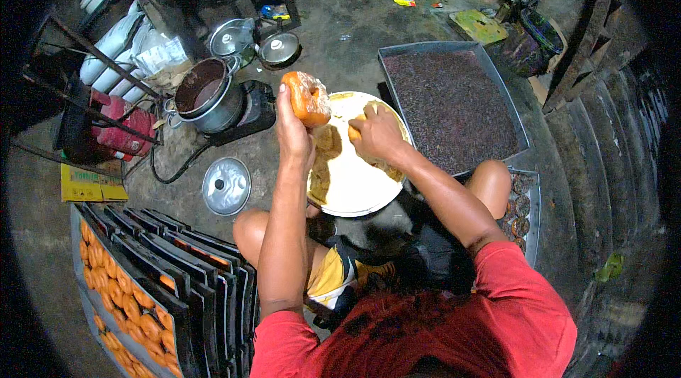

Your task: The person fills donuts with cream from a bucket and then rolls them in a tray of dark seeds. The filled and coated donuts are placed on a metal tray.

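My left hand (291,136) grips golden-brown doughnuts (307,106) at the left rim of a round white tub (351,212). They look stacked, though how many cannot be told, and a whitish coating covers their right side. Inside the tub lies a pale cream-like substance (359,181), overexposed in the middle and shadowed by my hands. My right hand (380,136) is down in the tub with its fingers curled around another doughnut (355,132), which is mostly hidden under them.
Right of the tub lies a metal tray of dark sprinkles (452,106); a tray of dark-topped doughnuts (536,218) is beside my right knee. Stacked black trays (197,282) with plain doughnuts stand lower left. A pot (213,117) sits on a stove (258,109), near a metal lid (226,186).
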A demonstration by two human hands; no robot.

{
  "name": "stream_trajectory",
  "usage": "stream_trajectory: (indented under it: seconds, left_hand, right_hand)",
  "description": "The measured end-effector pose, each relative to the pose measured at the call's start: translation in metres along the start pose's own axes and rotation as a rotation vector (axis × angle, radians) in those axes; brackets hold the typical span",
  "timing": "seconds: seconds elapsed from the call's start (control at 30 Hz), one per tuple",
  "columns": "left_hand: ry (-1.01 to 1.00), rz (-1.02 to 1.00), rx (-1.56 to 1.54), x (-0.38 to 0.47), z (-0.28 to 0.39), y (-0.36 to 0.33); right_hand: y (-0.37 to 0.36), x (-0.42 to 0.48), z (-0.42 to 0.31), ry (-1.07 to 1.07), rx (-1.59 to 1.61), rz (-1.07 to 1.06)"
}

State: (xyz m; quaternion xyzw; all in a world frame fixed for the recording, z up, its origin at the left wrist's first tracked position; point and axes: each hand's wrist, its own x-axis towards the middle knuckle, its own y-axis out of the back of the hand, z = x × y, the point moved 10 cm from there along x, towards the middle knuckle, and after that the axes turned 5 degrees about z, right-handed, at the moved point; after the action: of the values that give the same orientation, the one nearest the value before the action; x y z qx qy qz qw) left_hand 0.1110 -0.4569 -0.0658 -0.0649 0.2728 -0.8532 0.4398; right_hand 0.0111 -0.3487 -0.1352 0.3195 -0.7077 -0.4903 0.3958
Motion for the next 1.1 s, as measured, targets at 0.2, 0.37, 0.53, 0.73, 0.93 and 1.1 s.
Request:
stream_trajectory:
  seconds: [0.2, 0.37, 0.53, 0.73, 0.93, 1.1]
  left_hand:
    - [0.026, -0.023, -0.171, 0.010, -0.004, 0.024]
    - [0.170, -0.114, -0.292, -0.001, -0.018, -0.003]
    - [0.204, -0.189, -0.344, -0.014, -0.029, -0.024]
    - [0.233, -0.277, -0.179, -0.034, -0.044, -0.038]
    - [0.246, -0.348, -0.201, -0.029, -0.049, -0.046]
    - [0.351, -0.312, -0.083, -0.051, -0.073, -0.055]
  right_hand:
    - [-0.005, -0.056, -0.021, -0.183, 0.464, -0.839]
    - [0.088, -0.041, 0.000, -0.052, 1.258, -0.088]
    - [0.160, -0.036, -0.039, 0.175, 0.565, 0.441]
    - [0.178, -0.044, -0.066, 0.305, 0.478, 0.544]
    - [0.141, -0.049, -0.008, 0.041, 0.596, 0.522]
    - [0.164, -0.035, 0.002, 0.000, 0.733, 0.573]
